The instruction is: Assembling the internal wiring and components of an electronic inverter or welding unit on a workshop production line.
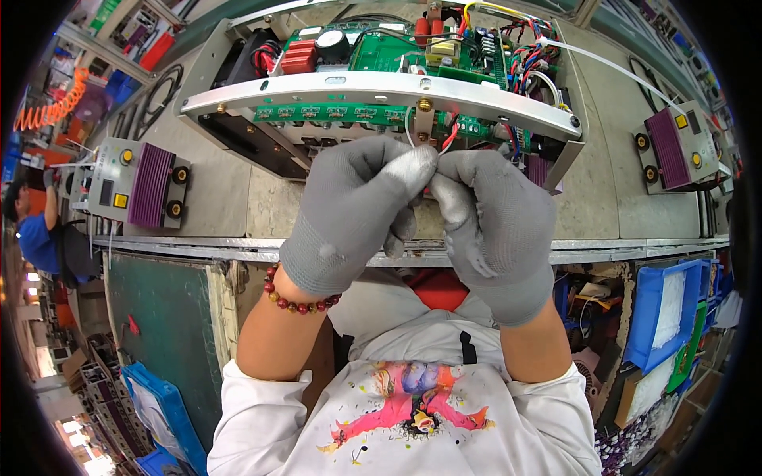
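Red and white wires (452, 133) ran from the front of an open electronics chassis (286, 87) to the meeting fingertips of a worker's left hand (341, 210) and right hand (508, 222), both in gray gloves. Each hand was nearly closed, thumb pressed toward forefinger in a pinch on the wires; the gloves hid the wire ends and which hand gripped which strand. Behind the chassis's silver front rail lay a green circuit board (389, 51), with bundled cables (524, 59) crowding its right side.

The chassis sat toward the far part of the table (603, 202), leaving a strip of surface between its lower front and the metal front edge (619, 250), over which both wrists reached. Tabletop also stretched sideways from the chassis to a purple-finned unit (149, 186) on the left and a matching unit (671, 139) on the right, both well apart from the hands.

Both forearms rose from the lower edge of the view, elbows apart, and angled inward until the fingertips touched. The remaining fingers curled beneath the palms, backs of the gloves turned largely upward. A beaded bracelet (298, 306) circled the left wrist, just below the cuff.
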A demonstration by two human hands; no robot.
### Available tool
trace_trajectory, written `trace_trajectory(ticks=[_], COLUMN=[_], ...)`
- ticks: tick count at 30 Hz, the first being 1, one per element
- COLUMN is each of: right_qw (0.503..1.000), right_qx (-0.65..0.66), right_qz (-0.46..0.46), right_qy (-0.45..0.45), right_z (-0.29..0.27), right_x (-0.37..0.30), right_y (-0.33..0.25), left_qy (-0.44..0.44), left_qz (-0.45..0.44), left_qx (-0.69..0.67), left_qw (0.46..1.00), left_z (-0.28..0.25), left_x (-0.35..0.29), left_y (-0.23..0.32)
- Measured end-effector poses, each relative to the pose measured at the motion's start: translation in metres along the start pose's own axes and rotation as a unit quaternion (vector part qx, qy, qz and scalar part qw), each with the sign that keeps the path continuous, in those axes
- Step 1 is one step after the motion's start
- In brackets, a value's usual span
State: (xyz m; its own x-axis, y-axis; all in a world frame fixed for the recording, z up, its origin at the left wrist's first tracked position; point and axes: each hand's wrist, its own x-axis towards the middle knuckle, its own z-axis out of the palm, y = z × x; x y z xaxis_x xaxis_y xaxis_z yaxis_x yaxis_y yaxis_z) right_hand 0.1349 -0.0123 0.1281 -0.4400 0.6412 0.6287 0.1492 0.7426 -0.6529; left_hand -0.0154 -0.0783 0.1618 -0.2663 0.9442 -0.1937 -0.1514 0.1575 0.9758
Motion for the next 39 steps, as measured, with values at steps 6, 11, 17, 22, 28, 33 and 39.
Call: trace_trajectory(ticks=[6, 11, 17, 22, 28, 33, 39], right_qw=[0.997, 0.999, 0.976, 0.948, 0.958, 0.943, 0.946], right_qx=[0.065, -0.002, -0.052, 0.262, 0.216, 0.245, 0.183], right_qz=[-0.036, -0.04, -0.073, -0.053, -0.09, -0.126, -0.139], right_qy=[-0.023, -0.025, -0.197, -0.17, -0.165, -0.187, -0.229], right_z=[0.012, 0.013, 0.002, 0.007, 0.0, 0.003, -0.005], right_x=[-0.015, -0.017, 0.006, 0.013, 0.009, 0.016, 0.02], right_y=[-0.007, -0.002, -0.001, 0.004, 0.009, 0.017, 0.009], left_qy=[0.15, 0.134, 0.089, 0.129, 0.083, 0.097, 0.093], left_qz=[0.096, 0.133, 0.177, 0.135, 0.11, 0.081, 0.063], left_qx=[0.089, 0.132, 0.191, 0.069, 0.077, 0.011, 0.001], left_qw=[0.98, 0.973, 0.961, 0.98, 0.987, 0.992, 0.994], left_z=[0.009, 0.007, 0.003, 0.014, 0.015, 0.02, 0.018], left_x=[0.008, 0.013, 0.017, 0.013, 0.01, 0.013, 0.014], left_y=[-0.009, -0.013, -0.009, -0.01, -0.003, -0.004, -0.001])
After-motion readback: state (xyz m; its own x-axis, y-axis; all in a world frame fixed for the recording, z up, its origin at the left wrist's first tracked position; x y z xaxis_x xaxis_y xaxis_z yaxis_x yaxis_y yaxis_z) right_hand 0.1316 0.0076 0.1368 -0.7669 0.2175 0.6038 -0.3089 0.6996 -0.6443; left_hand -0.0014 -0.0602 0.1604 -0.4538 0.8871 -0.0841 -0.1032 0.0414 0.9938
